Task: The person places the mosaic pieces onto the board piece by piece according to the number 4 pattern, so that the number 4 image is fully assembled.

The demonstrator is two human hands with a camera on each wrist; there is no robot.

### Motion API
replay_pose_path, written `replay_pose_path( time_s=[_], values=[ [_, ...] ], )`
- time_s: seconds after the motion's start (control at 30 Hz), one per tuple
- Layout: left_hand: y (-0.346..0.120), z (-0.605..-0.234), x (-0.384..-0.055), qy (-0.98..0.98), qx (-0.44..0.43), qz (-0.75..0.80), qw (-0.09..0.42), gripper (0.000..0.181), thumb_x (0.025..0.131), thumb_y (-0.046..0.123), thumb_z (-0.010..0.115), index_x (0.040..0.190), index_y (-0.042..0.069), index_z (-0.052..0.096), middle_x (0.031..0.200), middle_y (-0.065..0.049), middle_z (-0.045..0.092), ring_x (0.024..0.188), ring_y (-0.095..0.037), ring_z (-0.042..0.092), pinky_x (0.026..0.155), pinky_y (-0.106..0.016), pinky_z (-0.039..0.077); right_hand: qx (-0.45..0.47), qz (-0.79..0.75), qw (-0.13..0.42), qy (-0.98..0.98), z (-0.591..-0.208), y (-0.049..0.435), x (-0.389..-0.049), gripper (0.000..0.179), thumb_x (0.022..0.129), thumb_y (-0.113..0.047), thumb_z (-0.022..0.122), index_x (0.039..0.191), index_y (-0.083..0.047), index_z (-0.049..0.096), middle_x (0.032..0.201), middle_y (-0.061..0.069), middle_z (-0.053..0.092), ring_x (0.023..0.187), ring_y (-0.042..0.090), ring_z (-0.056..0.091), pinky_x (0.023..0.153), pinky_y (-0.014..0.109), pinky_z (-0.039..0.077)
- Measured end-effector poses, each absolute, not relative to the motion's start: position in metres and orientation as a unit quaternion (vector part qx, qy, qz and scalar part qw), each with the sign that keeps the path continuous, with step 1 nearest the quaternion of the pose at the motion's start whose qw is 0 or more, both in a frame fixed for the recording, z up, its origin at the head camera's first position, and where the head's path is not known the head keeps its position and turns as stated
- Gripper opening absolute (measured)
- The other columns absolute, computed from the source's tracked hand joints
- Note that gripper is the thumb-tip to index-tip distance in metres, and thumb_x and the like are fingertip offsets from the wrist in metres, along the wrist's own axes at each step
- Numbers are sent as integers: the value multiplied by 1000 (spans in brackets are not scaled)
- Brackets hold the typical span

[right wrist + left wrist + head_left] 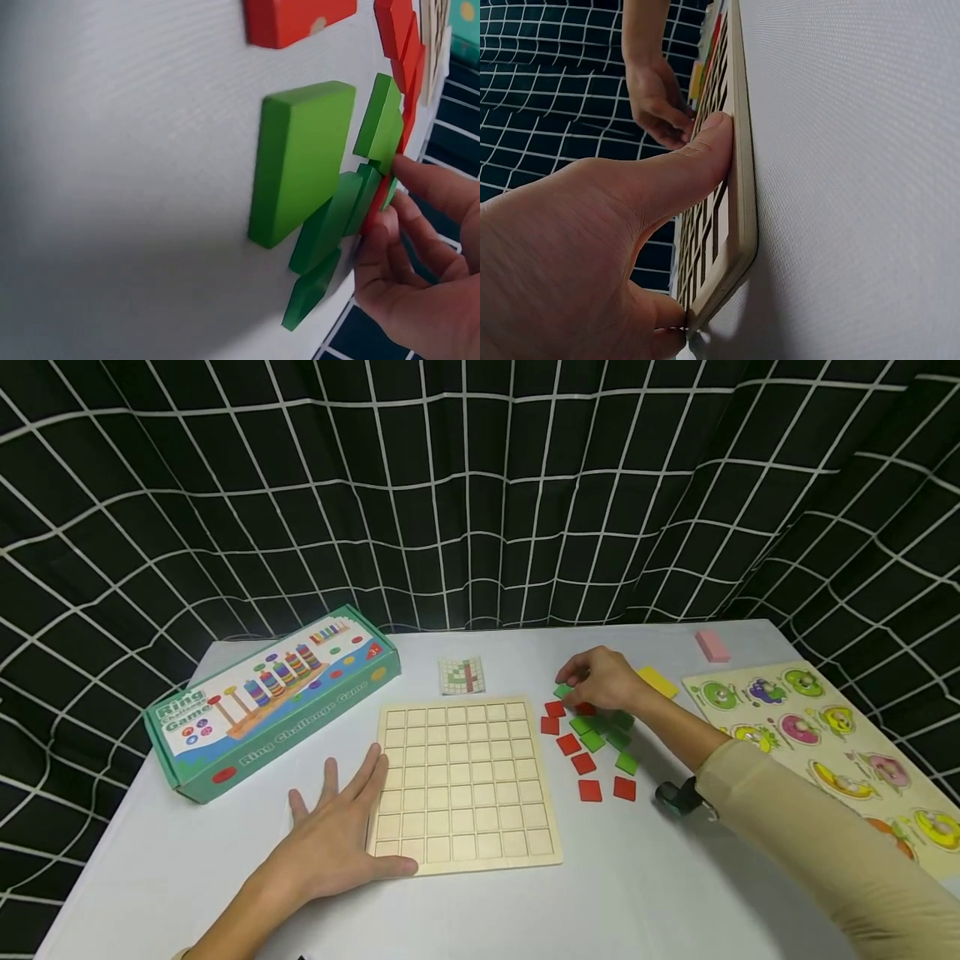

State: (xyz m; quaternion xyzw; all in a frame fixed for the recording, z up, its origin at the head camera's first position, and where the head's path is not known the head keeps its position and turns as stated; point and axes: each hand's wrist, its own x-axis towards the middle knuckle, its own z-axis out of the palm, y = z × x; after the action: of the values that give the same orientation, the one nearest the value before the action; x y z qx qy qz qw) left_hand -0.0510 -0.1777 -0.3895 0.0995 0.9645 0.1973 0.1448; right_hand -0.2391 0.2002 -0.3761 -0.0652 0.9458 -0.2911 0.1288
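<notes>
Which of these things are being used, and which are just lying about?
Apparently in use:
gridded board, touched by the left hand
red tiles and green tiles, at the right hand
patterned card, probably, given its matching colours

Apparently lying about:
game box
fruit board
pink block

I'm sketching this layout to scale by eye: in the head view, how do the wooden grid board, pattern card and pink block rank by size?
Largest to smallest, as they look:
1. Wooden grid board
2. Pattern card
3. Pink block
</notes>
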Motion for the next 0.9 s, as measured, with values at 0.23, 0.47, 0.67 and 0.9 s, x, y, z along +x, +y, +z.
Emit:
replay_pose_path(
  time_s=[0.23, 0.47, 0.67, 0.9],
  values=[
    [-179, -392, -51, 965, 100, 196, 141, 136, 67, 80, 79, 168, 13, 19, 177, 0, 6, 155, -60, 1, 100, -94, 1, -55, -277, 124, 951, -374, 196, -239, 33, 83, -15, 86, 113, -3, 77, 102, 13, 67, 95, 28, 58, 77, 30, 53],
    [-179, -390, -51, 965, 100, 194, 146, 136, 67, 81, 78, 168, 14, 18, 177, 1, 8, 155, -60, 1, 100, -94, 1, -55, -274, 120, 953, -374, 196, -240, 30, 85, -15, 84, 113, -4, 78, 106, 15, 70, 99, 30, 59, 79, 32, 57],
    [-180, -391, -52, 966, 99, 192, 141, 135, 67, 80, 79, 168, 13, 19, 177, 0, 8, 155, -60, 1, 101, -94, 2, -67, -288, 117, 948, -373, 199, -241, 30, 86, -13, 82, 115, -5, 79, 108, 16, 72, 99, 31, 62, 78, 33, 59],
    [-179, -393, -51, 966, 100, 194, 137, 135, 66, 80, 79, 168, 14, 19, 177, 0, 8, 155, -60, 2, 100, -94, 2, -74, -301, 112, 944, -369, 204, -244, 29, 86, -12, 80, 114, -5, 80, 111, 16, 76, 100, 31, 65, 75, 30, 56]
  ],
)
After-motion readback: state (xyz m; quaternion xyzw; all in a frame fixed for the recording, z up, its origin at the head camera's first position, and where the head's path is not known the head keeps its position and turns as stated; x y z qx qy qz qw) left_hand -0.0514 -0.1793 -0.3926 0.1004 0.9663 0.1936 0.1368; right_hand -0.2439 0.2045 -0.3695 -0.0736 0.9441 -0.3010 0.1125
